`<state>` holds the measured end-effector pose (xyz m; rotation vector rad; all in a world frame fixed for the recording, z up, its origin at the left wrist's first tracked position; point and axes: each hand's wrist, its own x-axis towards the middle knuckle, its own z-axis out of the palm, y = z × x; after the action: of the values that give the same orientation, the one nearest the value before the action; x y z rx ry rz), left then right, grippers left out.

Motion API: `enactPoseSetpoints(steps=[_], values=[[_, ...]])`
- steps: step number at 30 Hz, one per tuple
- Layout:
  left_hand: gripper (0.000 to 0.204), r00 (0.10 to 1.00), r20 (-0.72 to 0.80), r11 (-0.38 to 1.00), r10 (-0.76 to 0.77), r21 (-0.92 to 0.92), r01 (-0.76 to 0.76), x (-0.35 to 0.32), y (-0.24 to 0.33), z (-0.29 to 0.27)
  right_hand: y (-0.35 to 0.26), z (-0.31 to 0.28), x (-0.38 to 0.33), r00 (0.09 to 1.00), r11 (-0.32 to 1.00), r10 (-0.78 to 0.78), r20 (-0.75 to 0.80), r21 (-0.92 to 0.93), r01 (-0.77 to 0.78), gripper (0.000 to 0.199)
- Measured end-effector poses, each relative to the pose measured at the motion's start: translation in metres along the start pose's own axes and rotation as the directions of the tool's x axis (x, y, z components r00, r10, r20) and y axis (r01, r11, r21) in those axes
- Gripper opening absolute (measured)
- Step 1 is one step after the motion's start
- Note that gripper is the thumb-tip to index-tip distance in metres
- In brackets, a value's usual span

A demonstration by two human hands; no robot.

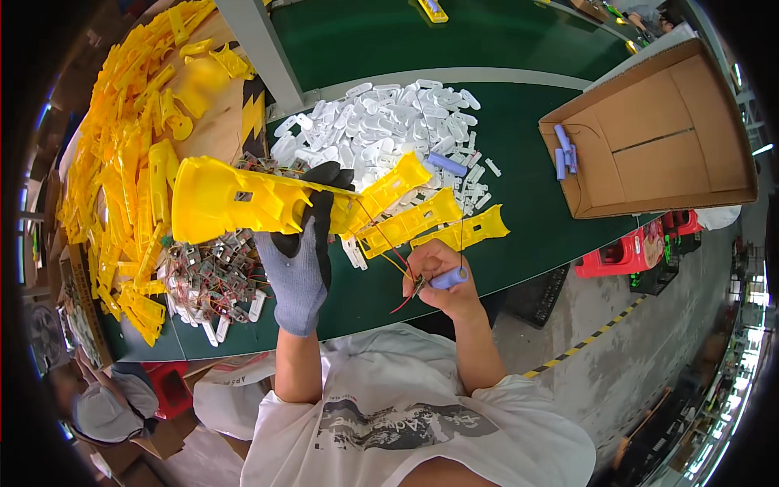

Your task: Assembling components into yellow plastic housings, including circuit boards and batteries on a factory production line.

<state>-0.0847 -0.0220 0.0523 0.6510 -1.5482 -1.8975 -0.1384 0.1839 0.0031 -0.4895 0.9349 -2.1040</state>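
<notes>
My left hand (299,264), in a grey glove with black fingers, is closed around a yellow plastic housing half (231,203) held above the bench. My bare right hand (456,296) pinches a purple cylindrical battery cell (449,278) and a small circuit board (419,284) with red and dark wires. Thin wires run up from there toward the yellow parts. Right of my left hand, several long yellow housing halves (415,221) lie side by side, hollow side up. Another purple battery cell (447,165) rests just beyond them, beside the white parts.
A heap of white plastic pieces (381,122) covers the middle of the green bench (519,195). Yellow housings (122,187) pile up at the left, near wired metal modules (219,276). A cardboard box (673,138) with several purple cells sits at right; red stools (621,256) stand below.
</notes>
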Motion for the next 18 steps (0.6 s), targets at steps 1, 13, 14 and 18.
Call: enactPoseSetpoints(steps=[1, 13, 14, 18], values=[[0.044, 0.997, -0.007, 0.996, 0.078, 0.034, -0.078, 0.001, 0.0, -0.001, 0.002, 0.0, -0.001, 0.999, 0.994, -0.029, -0.022, -0.103, 0.026, 0.041], [0.041, 0.997, 0.076, 0.999, 0.022, 0.035, -0.025, 0.013, 0.014, -0.005, -0.022, 0.024, -0.01, 0.977, 0.981, 0.107, 0.186, -0.182, -0.072, 0.059], [0.044, 0.991, 0.129, 0.998, -0.031, -0.046, 0.037, 0.014, 0.02, 0.001, -0.021, 0.03, -0.012, 0.967, 0.999, 0.031, 0.253, -0.044, -0.02, 0.056], [0.052, 0.972, 0.221, 0.967, -0.081, -0.22, 0.13, 0.008, 0.022, 0.01, -0.026, 0.051, -0.017, 0.969, 0.989, -0.012, 0.245, -0.143, 0.048, 0.049]])
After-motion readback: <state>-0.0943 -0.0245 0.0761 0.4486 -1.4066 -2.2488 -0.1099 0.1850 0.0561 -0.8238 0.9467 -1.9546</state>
